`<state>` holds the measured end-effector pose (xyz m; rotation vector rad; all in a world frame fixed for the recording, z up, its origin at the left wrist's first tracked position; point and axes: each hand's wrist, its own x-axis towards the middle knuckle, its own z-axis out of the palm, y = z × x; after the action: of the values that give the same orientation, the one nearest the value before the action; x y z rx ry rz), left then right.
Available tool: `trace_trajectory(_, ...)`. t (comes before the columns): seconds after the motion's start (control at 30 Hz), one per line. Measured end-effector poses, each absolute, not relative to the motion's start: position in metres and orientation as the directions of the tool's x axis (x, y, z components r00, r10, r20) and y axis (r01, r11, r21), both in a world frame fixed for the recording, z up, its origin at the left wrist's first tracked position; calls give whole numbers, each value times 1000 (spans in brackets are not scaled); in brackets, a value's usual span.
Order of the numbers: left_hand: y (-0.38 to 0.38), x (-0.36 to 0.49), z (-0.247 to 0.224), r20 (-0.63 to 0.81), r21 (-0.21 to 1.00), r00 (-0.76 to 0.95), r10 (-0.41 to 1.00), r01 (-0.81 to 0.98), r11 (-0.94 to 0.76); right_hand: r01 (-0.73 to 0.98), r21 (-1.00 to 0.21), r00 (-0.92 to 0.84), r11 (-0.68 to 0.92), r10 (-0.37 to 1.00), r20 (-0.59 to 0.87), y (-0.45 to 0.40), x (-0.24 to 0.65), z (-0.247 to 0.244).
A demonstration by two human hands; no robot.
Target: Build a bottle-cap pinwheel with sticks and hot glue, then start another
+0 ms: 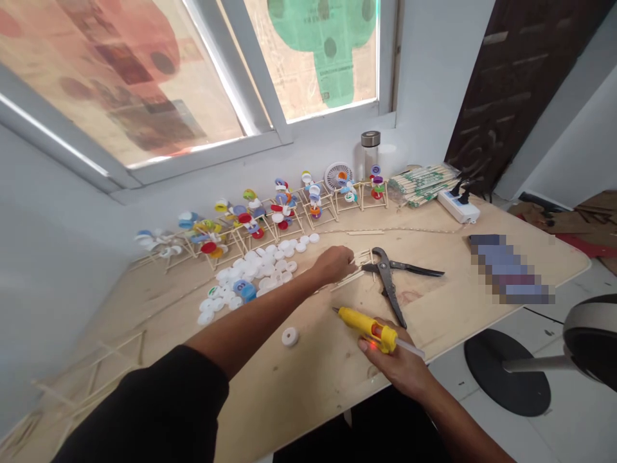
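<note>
Your left hand (333,265) reaches across the plywood desk (463,289), its grip curled down onto a small frame of thin wooden sticks (349,280). The fingers are partly hidden, so you can't tell whether they are clamped on the sticks or only resting there. Your right hand (393,363) has its grip clamped around a yellow hot glue gun (367,329), held low over the desk with the nozzle pointing left and a red light glowing near your fingers. A pair of black-handled pliers (388,283) lies just beside the stick frame.

Much of the work looks done along the back of the desk: a row of stick stands with colorful bottle-cap pinwheels (260,215) runs beneath the window, with their caps in place. Nearer you, plenty looks left. A loose heap of mostly white bottle caps (250,273) sits beside your left forearm, with a few blue ones among them, and a single white cap (290,336) lies apart between your hands. Down at the left end of the desk, bare stick frames (96,366) show no caps on them. A plastic-wrapped bundle of wooden sticks (421,183) lies at the far corner, next to a white power strip (457,207).
</note>
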<state>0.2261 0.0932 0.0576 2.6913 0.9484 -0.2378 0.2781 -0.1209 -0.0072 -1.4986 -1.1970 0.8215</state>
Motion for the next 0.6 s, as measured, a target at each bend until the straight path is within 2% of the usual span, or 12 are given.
trace_trajectory(0.13, 103, 249, 58, -287, 329, 728, 622, 685, -650, 269, -963, 264, -12, 963, 62, -122, 278, -2)
trace_trajectory(0.23, 106, 264, 53, -338, 374, 691, 640, 722, -582, 254, -967, 236, -32, 971, 30, -121, 279, 4)
trace_trajectory(0.6, 112, 295, 43, -483, 309, 636, 602, 767, -562, 216, -975, 209, -53, 978, -7, -121, 280, 6)
